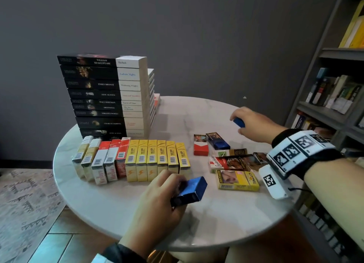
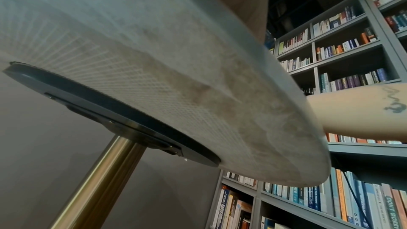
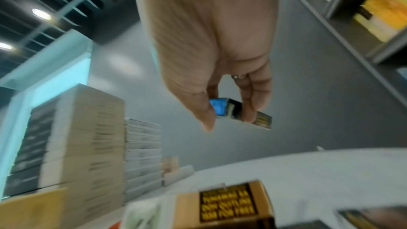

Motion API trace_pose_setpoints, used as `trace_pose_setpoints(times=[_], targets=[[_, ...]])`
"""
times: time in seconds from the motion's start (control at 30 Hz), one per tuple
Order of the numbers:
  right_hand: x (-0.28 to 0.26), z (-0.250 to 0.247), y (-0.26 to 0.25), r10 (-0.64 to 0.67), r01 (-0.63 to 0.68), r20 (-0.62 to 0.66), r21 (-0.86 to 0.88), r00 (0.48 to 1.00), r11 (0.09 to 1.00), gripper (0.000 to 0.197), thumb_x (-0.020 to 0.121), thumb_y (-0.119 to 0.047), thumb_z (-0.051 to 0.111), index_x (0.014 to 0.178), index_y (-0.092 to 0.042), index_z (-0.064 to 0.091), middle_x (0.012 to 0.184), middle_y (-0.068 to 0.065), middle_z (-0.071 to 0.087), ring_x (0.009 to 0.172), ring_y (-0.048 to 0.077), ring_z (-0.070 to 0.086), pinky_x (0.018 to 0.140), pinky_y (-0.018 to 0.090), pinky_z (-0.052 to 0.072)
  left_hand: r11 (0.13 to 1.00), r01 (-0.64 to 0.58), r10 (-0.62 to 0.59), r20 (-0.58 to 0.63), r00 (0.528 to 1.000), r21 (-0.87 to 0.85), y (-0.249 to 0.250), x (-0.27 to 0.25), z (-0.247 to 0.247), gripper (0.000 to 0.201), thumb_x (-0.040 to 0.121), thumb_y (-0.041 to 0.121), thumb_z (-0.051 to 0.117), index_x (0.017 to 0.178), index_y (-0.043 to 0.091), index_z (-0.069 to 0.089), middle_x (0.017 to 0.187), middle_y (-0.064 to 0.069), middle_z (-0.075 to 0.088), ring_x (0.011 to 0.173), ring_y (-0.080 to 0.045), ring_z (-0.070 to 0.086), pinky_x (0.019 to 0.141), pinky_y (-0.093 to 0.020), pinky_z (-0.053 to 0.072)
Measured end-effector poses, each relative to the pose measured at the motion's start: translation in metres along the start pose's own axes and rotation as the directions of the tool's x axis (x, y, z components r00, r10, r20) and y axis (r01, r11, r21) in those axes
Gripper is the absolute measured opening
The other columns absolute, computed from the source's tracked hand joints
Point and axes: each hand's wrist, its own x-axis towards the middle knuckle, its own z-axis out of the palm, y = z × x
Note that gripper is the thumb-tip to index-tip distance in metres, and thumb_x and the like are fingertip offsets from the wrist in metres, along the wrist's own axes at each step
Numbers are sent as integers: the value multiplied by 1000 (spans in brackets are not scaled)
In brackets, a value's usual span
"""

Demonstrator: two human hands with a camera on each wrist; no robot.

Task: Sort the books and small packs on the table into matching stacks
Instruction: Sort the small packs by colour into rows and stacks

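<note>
My left hand grips a blue pack just above the table, in front of a standing row of packs: gold-white, red-white and several yellow ones. My right hand holds a second blue pack over the far right of the table; in the right wrist view its fingers pinch that pack. Loose packs lie between the hands, among them a third blue pack. A tall stack of black-and-white books stands at the back left. The left wrist view shows only the table's underside.
The round marble table stands on a brass post. Grey bookshelves filled with books line the right side. A second, lower book stack stands behind the tall one. A patterned rug covers the floor at the left.
</note>
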Motion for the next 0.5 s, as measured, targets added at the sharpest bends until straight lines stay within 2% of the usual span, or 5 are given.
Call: trace_pose_setpoints(times=[0.13,0.23,0.3,0.4,0.5], targets=[[-39,-23,-28,-205,220,-103,166,973,961,41,85,5,47,104,-32,50,119,-14,45,105,7,45,88,21,40,999,-22,21,-27,999,-24,-4,0,2,24,68,39,56,90,31,50,95,17,43,81,3,44,69,-6,41],[-67,-36,-50,-316,316,-59,346,947,884,44,82,7,47,94,-35,50,105,-11,52,92,5,49,77,9,39,1000,-3,2,-18,1000,-13,-5,-1,1,33,66,42,60,95,31,47,96,21,41,79,3,47,57,-6,44],[-82,-40,-62,-355,331,-40,470,934,818,44,83,9,46,92,-33,53,94,-13,57,84,7,52,68,15,43,999,25,-26,-33,999,-41,-4,-2,2,44,65,36,69,101,34,45,98,31,39,82,8,51,54,-2,43],[-97,-39,-80,-461,376,-7,588,887,716,45,82,9,45,92,-35,55,86,-17,59,68,4,50,60,14,41,988,51,-65,-93,994,-149,-3,-5,3,54,66,42,63,114,37,40,109,42,35,84,8,54,61,-12,52],[-105,-33,-94,-568,403,98,607,817,685,47,83,8,45,98,-35,56,95,-16,59,78,-5,54,70,6,39,978,25,-63,-180,982,-209,-1,-5,3,58,67,40,63,119,39,37,116,41,33,81,0,56,62,-22,55]])
